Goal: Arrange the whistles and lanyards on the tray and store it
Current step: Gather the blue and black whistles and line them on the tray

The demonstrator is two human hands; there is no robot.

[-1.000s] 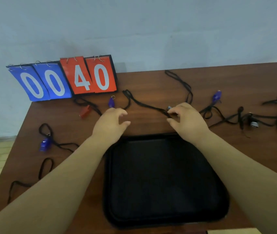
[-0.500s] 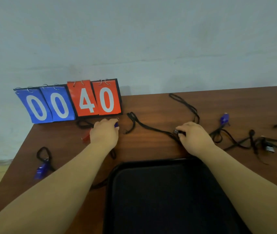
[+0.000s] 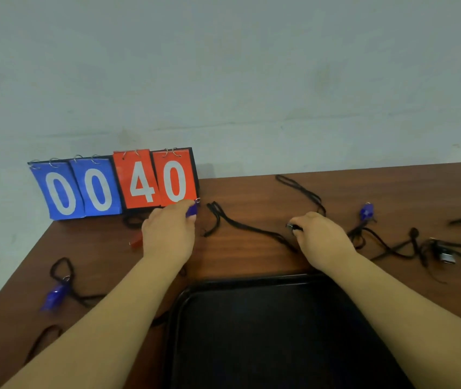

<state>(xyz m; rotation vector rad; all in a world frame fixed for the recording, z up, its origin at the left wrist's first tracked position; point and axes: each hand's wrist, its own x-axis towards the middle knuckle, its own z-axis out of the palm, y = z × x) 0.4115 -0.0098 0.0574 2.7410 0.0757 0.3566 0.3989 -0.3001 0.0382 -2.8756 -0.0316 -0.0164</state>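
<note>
The table point(image 3: 392, 192) is showing smooth, faintly glossy wood grain. The tray point(image 3: 251, 280) is looking like matt black plastic. The lanyards point(image 3: 251, 229) are lying as dull woven cord, and the blue whistles point(image 3: 53, 297) are gleaming like glossy plastic.

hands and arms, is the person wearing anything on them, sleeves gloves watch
The left hand and right hand are bare, with no gloves. No sleeve shows above either one down to the frame edge, and no watch or band at the wrists.
</note>
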